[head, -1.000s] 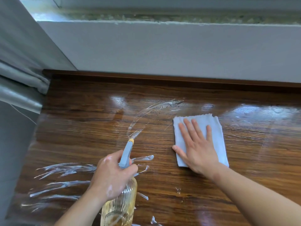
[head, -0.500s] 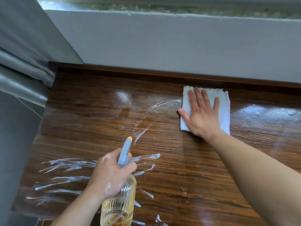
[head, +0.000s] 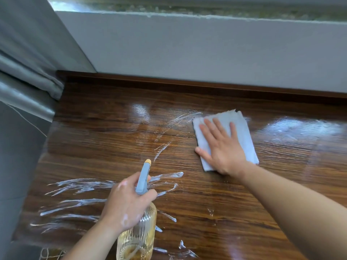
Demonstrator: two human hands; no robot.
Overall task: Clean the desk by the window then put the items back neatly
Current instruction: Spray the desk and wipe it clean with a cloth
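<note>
Desk [head: 206, 212] inspected: dark wood-grain top, glossy and wet in patches, with the curtain [head: 22, 72] at its left end and its far edge against the grey wall [head: 187, 49] under the window. White foam streaks [head: 78, 184] lie across the near-left area, unwiped, and a thinner arc runs up toward the cloth [head: 244, 132]. This folded white cloth lies flat on the far-centre of the top under my right hand [head: 221, 147], which is spread on it with straight fingers and pinches nothing. Judgement: it is soft, light and limp, will slide readily on the slick finish, and may bunch if pushed from one edge. It is best driven with a flat palm over its middle, or pinched at a folded edge to lift. My left hand [head: 127, 201] is wrapped round the neck of the spray bottle [head: 139, 239], below the blue trigger head [head: 143, 177], at the near edge. The ribbed amber body is partly filled; I cannot tell whether its base rests on anything. Judgement: foam on that hand makes the neck slippery, so grip it firmly there.
</note>
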